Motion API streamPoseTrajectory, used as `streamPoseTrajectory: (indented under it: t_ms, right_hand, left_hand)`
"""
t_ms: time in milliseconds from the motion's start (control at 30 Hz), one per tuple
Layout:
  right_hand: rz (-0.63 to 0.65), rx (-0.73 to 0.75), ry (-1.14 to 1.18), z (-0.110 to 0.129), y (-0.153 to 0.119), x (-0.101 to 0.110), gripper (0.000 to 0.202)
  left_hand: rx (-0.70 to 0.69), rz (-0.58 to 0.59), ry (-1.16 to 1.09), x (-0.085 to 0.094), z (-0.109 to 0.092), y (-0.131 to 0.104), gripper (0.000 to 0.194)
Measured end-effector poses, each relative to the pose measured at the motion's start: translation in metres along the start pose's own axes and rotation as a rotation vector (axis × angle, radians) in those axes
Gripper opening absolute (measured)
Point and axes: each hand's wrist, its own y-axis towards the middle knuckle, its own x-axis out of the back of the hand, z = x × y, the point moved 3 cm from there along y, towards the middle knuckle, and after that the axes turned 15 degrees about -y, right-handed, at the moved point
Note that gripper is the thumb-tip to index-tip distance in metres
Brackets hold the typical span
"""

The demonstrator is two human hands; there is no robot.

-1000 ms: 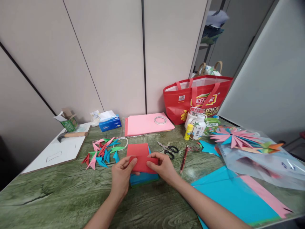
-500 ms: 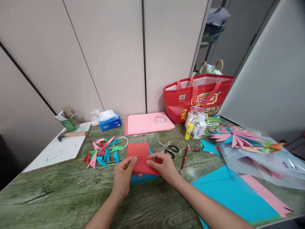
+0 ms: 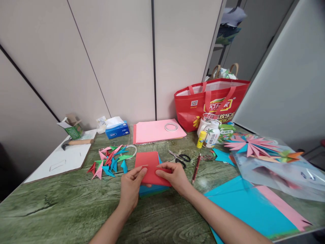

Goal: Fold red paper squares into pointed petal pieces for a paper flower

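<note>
Both hands pinch a piece of red paper [image 3: 153, 177] just above a small stack. My left hand [image 3: 132, 183] grips its left edge, thumb on top and fingertips underneath. At the right edge, my right hand [image 3: 175, 176] presses its thumb and fingers together on the same piece. Red paper [image 3: 146, 158] lies behind it on the stack, and blue paper [image 3: 153, 190] shows below. Whether the held piece is folded I cannot tell. Scissors [image 3: 179, 158] with black handles lie beyond my right hand, and a dark red pencil [image 3: 196, 168] is right of it.
Folded paper pieces [image 3: 109, 161] lie left of the stack. Pink sheets [image 3: 157, 131], a tissue box [image 3: 117, 130], a glue stick [image 3: 201, 139], a bottle [image 3: 212, 135] and a red bag [image 3: 188, 108] stand at the back. Blue sheets [image 3: 246, 206] and a paper star [image 3: 250, 145] are right, a hammer [image 3: 78, 143] left.
Almost nothing differs. Both hands keep their pinch on the red paper, with only a very slight shift of the fingers.
</note>
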Motion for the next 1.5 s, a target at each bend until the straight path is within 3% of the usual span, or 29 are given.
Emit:
streamPoseTrajectory:
  t_ms: [800, 1300, 1500]
  right_hand:
    - [-0.062, 0.060, -0.032, 0.0044, -0.0016, 0.0043, 0.020]
    - [0.008, 0.049, 0.036, 0.0007, 0.0000, 0.0008, 0.016]
    - [0.021, -0.017, 0.157, -0.0022, 0.0023, 0.0020, 0.018]
  left_hand:
    - [-0.066, 0.038, 0.022, -0.0007, -0.0033, -0.0011, 0.019]
    - [-0.093, 0.042, 0.083, -0.0040, -0.0075, -0.0026, 0.016]
    - [-0.067, 0.046, 0.057, -0.0082, -0.0079, -0.0035, 0.027]
